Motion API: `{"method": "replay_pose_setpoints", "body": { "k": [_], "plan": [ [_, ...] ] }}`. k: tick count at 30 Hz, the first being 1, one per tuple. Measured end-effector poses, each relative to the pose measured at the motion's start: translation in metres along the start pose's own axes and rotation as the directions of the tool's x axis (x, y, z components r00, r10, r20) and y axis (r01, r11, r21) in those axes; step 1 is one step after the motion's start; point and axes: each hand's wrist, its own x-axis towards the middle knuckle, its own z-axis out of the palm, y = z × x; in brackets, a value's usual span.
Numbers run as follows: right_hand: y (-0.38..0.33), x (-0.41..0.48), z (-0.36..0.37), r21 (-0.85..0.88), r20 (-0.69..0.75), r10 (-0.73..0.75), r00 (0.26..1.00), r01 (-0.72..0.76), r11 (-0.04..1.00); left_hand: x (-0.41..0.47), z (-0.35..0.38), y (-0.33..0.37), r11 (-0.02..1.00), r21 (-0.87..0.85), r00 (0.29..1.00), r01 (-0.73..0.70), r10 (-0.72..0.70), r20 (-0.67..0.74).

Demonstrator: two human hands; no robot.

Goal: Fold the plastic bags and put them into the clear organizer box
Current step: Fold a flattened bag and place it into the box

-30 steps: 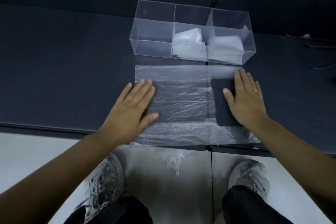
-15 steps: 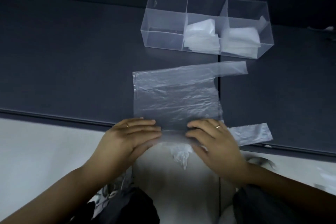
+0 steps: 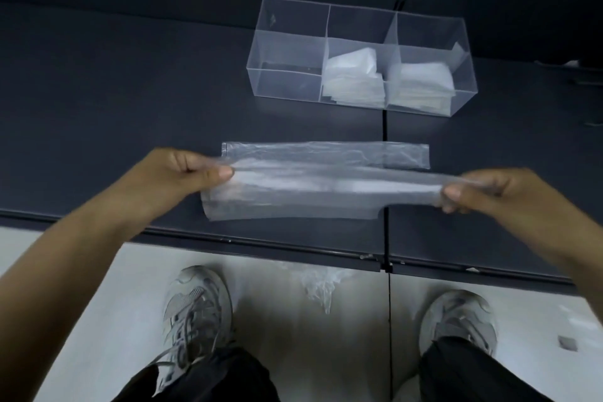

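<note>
A clear plastic bag (image 3: 313, 179) is stretched out sideways over the dark table (image 3: 130, 101), its near half lifted and folded toward the far half. My left hand (image 3: 182, 176) pinches the bag's left end. My right hand (image 3: 489, 192) pinches its right end, a narrow handle strip. The far edge of the bag lies flat on the table. Behind it stands the clear organizer box (image 3: 287, 42) with three compartments. Folded bags (image 3: 354, 78) fill the middle compartment and more folded bags (image 3: 424, 81) the right one; the left compartment holds nothing.
The table's near edge (image 3: 261, 241) runs across below the bag, with a seam (image 3: 386, 127) between two table sections. Another crumpled plastic bag (image 3: 321, 287) hangs below the edge. My two shoes stand on the pale floor (image 3: 65, 271).
Both hands took hold of the bag's near edge, moved apart to its ends and lifted it away from me, folding the bag lengthwise. The view shifted left and down.
</note>
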Motion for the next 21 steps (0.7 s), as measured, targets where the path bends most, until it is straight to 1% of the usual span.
{"method": "replay_pose_setpoints", "body": {
  "k": [2,3,5,8,10,12,14,15,16,17,18,19,20,21],
  "plan": [
    [0.011,0.023,0.007,0.021,-0.126,0.044,0.991,-0.041,0.999,0.019,0.01,-0.004,1.0,0.0,0.993,0.005,-0.005,-0.115],
    [0.018,0.035,0.011,0.021,-0.191,0.075,0.979,-0.072,0.997,0.027,0.015,-0.007,1.0,0.027,0.987,-0.004,0.009,-0.162],
    [0.028,0.056,0.018,-0.016,-0.281,0.099,0.955,-0.108,0.994,0.039,0.021,-0.014,0.99,0.142,0.97,-0.008,0.043,-0.241],
    [0.035,0.074,0.024,-0.07,-0.352,0.077,0.933,-0.108,0.992,0.05,0.024,-0.024,0.937,0.349,0.933,0.025,0.104,-0.345],
    [0.037,0.079,0.027,-0.081,-0.4,0.066,0.914,-0.107,0.991,0.053,0.025,-0.027,0.893,0.449,0.905,0.029,0.167,-0.391],
    [0.038,0.083,0.029,-0.107,-0.425,0.062,0.903,-0.119,0.987,0.053,0.028,-0.027,0.871,0.49,0.887,0.033,0.201,-0.416],
    [0.037,0.084,0.03,-0.132,-0.433,0.056,0.9,-0.125,0.983,0.051,0.031,-0.025,0.877,0.479,0.872,0.027,0.214,-0.441],
    [0.035,0.085,0.03,-0.149,-0.435,0.053,0.899,-0.13,0.98,0.049,0.033,-0.023,0.874,0.485,0.849,0.017,0.244,-0.469],
    [0.035,0.085,0.03,-0.169,-0.435,0.051,0.899,-0.138,0.976,0.045,0.035,-0.02,0.851,0.525,0.808,-0.003,0.312,-0.501],
    [0.034,0.085,0.031,-0.19,-0.438,0.049,0.898,-0.145,0.971,0.04,0.038,-0.016,0.802,0.596,0.76,-0.045,0.415,-0.501],
    [0.033,0.085,0.031,-0.206,-0.44,0.051,0.897,-0.156,0.966,0.034,0.044,-0.012,0.725,0.679,0.712,-0.117,0.538,-0.451],
    [0.033,0.085,0.031,-0.213,-0.442,0.059,0.895,-0.168,0.963,0.027,0.053,-0.007,0.632,0.748,0.682,-0.203,0.64,-0.355],
    [0.032,0.085,0.032,-0.219,-0.446,0.065,0.892,-0.18,0.959,0.021,0.064,-0.003,0.536,0.795,0.673,-0.285,0.702,-0.233],
    [0.031,0.085,0.032,-0.23,-0.447,0.067,0.892,-0.188,0.955,0.016,0.076,-0.002,0.454,0.817,0.68,-0.355,0.725,-0.108]
  ]
}}
